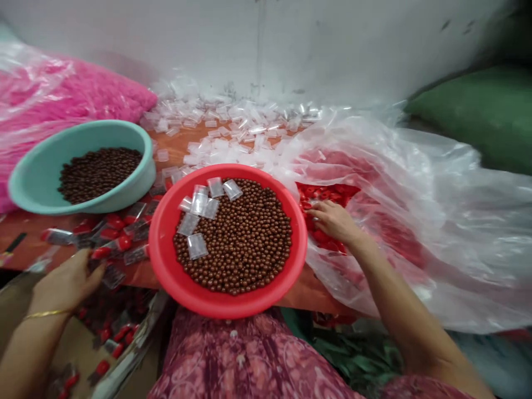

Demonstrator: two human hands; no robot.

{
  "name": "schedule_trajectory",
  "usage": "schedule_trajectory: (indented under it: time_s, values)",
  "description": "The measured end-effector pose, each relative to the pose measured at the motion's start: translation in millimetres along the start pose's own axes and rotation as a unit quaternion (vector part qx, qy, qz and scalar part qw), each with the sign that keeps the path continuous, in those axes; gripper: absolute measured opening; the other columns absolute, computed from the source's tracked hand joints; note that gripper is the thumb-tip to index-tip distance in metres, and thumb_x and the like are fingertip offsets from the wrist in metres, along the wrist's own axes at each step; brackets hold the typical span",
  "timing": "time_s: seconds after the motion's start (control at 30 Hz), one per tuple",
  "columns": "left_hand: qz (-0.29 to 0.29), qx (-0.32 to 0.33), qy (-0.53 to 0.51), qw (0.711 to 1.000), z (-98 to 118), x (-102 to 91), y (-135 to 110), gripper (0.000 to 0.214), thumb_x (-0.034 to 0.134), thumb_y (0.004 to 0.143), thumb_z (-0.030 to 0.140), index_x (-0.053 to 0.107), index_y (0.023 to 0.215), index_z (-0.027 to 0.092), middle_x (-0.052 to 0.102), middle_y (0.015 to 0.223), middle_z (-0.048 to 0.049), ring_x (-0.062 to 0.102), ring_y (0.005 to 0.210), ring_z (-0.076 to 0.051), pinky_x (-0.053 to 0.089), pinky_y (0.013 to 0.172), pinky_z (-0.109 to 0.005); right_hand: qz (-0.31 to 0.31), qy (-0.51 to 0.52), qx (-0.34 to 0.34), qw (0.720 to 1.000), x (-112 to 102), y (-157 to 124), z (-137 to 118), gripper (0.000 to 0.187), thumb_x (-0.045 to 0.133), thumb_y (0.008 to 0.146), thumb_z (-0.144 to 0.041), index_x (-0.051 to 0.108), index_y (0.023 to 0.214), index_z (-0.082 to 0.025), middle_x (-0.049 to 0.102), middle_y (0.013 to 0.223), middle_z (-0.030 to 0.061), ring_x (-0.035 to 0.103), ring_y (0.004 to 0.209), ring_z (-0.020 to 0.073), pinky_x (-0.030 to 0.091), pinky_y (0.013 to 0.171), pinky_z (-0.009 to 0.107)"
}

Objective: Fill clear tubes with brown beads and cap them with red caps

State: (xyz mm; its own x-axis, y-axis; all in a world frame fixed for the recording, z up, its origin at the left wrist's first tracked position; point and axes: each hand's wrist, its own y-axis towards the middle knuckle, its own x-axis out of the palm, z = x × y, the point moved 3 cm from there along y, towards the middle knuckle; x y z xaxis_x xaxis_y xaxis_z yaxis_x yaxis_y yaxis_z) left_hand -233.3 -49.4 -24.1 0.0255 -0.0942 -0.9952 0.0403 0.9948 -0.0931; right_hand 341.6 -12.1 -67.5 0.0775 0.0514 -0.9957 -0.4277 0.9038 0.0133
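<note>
Fingers (pixel 318 213) among glossy red caps (pixel 328 195)

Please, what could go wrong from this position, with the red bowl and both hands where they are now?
The red bowl juts over the table edge toward the lap; a knock might tip out its brown balls.

The right hand reaches into the red pieces beside the bowl's rim, so it could bump it.

The left hand blurs near the filled packets; some might slide off into the box below.

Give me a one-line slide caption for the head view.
Right hand reaches into a clear bag of red caps beside a red basin of brown beads; left hand rests by filled packets.
</note>
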Motion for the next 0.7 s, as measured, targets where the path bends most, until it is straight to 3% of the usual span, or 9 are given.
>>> schedule_trajectory:
  time_s: [0.07, 0.17, 0.3, 0.4, 0.5, 0.57, 0.63, 0.7]
  values:
    - [0.053, -0.046, 0.062, 0.996, 19, -12.0, 0, 0.024, 0.034, 0.085, 0.035, 0.053, 0.094, 0.023, 0.068, 0.078, -0.0021, 0.062, 0.085, -0.024, 0.047, 0.071, -0.032, 0.009, -0.012, -0.004, 1.000, 3, -1, 1, 0.031, 0.047, 0.084, -0.015, 0.067, 0.107, -0.015, 0.063, 0.114, 0.0141, 0.055, 0.098, 0.0246, 0.041, 0.080, 0.034]
    - [0.099, -0.011, 0.105, 0.989, 62, -45.5, 4, 0.038, 0.029, 0.090, 0.036, 0.048, 0.115, 0.014, 0.063, 0.109, -0.0111, 0.056, 0.101, -0.023, 0.045, 0.084, -0.034, -0.011, -0.028, 0.009, 1.000, 9, -2, 3, 0.030, 0.045, 0.086, -0.017, 0.066, 0.107, -0.015, 0.064, 0.113, 0.0150, 0.058, 0.094, 0.0262, 0.040, 0.075, 0.036]
    - [0.059, 0.204, 0.084, 0.974, 134, -78.2, 9, 0.032, 0.035, 0.092, 0.032, 0.057, 0.110, 0.017, 0.065, 0.098, -0.0067, 0.055, 0.090, -0.019, 0.043, 0.082, -0.030, -0.013, -0.010, 0.101, 0.995, 16, -5, 11, 0.019, 0.048, 0.085, -0.022, 0.066, 0.084, -0.015, 0.067, 0.085, 0.0152, 0.058, 0.071, 0.0228, 0.035, 0.060, 0.032]
    - [-0.016, 0.358, 0.101, 0.928, 179, -71.5, 17, 0.026, 0.040, 0.090, 0.021, 0.064, 0.099, 0.023, 0.064, 0.086, -0.0046, 0.054, 0.080, -0.017, 0.040, 0.071, -0.027, 0.085, 0.056, 0.188, 0.977, 11, -12, 17, 0.015, 0.052, 0.083, -0.028, 0.061, 0.076, -0.019, 0.060, 0.067, 0.0107, 0.049, 0.056, 0.0182, 0.029, 0.053, 0.030]
    - [-0.067, 0.449, 0.114, 0.884, 201, -50.6, 31, 0.020, 0.047, 0.086, 0.017, 0.066, 0.087, 0.022, 0.065, 0.084, -0.0056, 0.055, 0.077, -0.016, 0.039, 0.066, -0.027, 0.254, 0.168, 0.244, 0.921, -7, -24, 17, 0.012, 0.056, 0.079, -0.031, 0.058, 0.072, -0.021, 0.055, 0.066, 0.0071, 0.044, 0.058, 0.0177, 0.031, 0.055, 0.031]
    - [-0.085, 0.480, 0.095, 0.868, 208, -38.3, 39, 0.015, 0.050, 0.084, 0.017, 0.064, 0.078, 0.020, 0.066, 0.079, -0.0054, 0.056, 0.076, -0.016, 0.039, 0.067, -0.026, 0.319, 0.209, 0.269, 0.884, -23, -32, 12, 0.013, 0.061, 0.075, -0.033, 0.059, 0.069, -0.022, 0.052, 0.066, 0.0054, 0.044, 0.061, 0.0178, 0.033, 0.057, 0.032]
    - [-0.095, 0.475, 0.072, 0.872, 213, -30.0, 45, 0.014, 0.052, 0.084, 0.021, 0.062, 0.074, 0.018, 0.066, 0.075, -0.0057, 0.058, 0.073, -0.017, 0.041, 0.069, -0.026, 0.351, 0.264, 0.304, 0.846, -38, -38, 3, 0.014, 0.065, 0.071, -0.034, 0.060, 0.068, -0.021, 0.049, 0.063, 0.0028, 0.043, 0.059, 0.0161, 0.034, 0.056, 0.031]
    - [-0.108, 0.431, 0.063, 0.894, 221, -24.4, 49, 0.015, 0.051, 0.084, 0.026, 0.060, 0.079, 0.016, 0.066, 0.074, -0.0067, 0.060, 0.070, -0.018, 0.044, 0.069, -0.027, 0.367, 0.385, 0.337, 0.777, -49, -43, -8, 0.014, 0.066, 0.069, -0.033, 0.059, 0.068, -0.021, 0.046, 0.055, -0.0015, 0.039, 0.050, 0.0123, 0.032, 0.048, 0.029]
